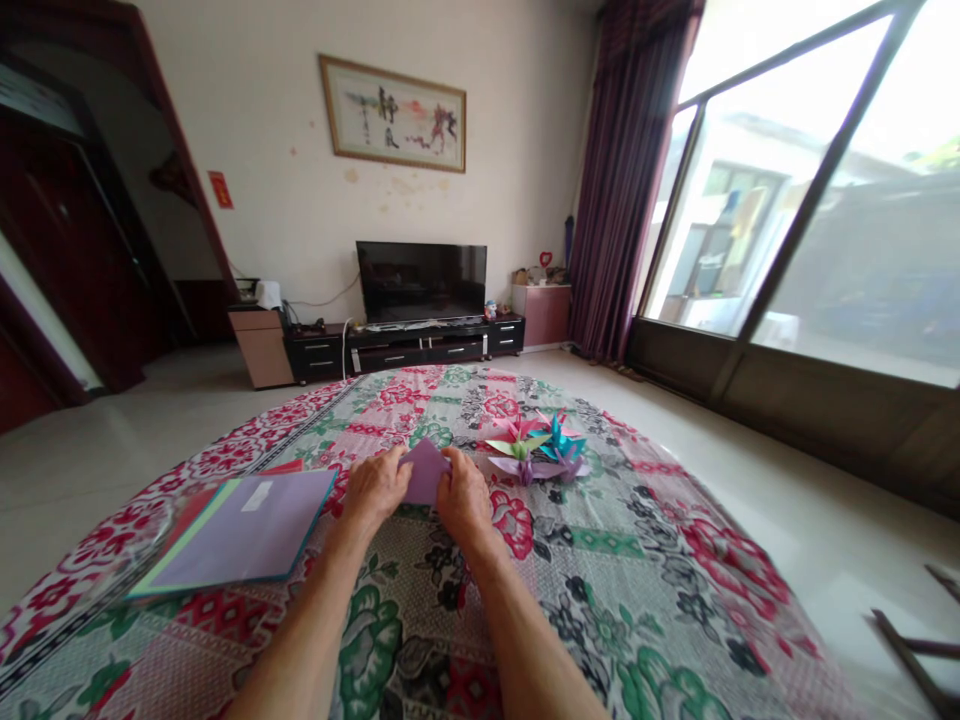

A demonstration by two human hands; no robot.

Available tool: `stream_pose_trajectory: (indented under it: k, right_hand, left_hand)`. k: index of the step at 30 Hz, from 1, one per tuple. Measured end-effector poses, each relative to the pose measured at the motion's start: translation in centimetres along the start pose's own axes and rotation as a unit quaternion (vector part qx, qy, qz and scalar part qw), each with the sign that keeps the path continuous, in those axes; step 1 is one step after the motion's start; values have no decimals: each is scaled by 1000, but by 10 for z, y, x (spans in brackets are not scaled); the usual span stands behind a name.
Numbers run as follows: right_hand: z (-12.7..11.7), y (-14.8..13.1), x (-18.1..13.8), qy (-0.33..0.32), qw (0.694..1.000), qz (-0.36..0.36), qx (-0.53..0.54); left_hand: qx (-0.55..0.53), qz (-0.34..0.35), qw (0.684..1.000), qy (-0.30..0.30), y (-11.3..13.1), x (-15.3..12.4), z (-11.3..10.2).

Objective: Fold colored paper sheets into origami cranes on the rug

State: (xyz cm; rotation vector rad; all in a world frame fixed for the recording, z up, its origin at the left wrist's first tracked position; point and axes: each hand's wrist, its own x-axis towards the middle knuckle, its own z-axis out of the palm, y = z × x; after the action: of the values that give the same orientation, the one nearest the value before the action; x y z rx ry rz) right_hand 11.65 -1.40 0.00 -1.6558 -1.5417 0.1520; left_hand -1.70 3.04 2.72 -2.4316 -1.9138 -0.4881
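A small folded piece of purple paper (424, 470) is held up between both hands over the flowered tablecloth (600, 580). My left hand (375, 490) pinches its left edge, fingers closed on it. My right hand (463, 495) grips its right side the same way. Just beyond the right hand lie several finished folded paper shapes (536, 447) in pink, green, blue and purple. To the left of my left hand a stack of coloured paper sheets (240, 530) lies flat, purple sheet on top.
The round table's edge curves at the right, with tiled floor (787, 500) beyond. A television (421, 281) on a low dark cabinet stands at the far wall. Large windows and a purple curtain (622, 190) are to the right.
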Motion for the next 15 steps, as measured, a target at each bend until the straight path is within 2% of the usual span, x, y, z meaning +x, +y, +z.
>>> stream_pose_trajectory:
  k: [8, 11, 15]
  right_hand:
    - [-2, 2, 5, 0, 997, -45, 67]
    - [-5, 2, 7, -11, 996, -24, 82]
    - [-11, 8, 9, -70, 992, 13, 103]
  left_hand:
    - [-75, -9, 997, 30, -9, 4, -1]
    - [-115, -24, 992, 43, -12, 5, -5]
    - [-131, -41, 988, 72, -18, 6, -13]
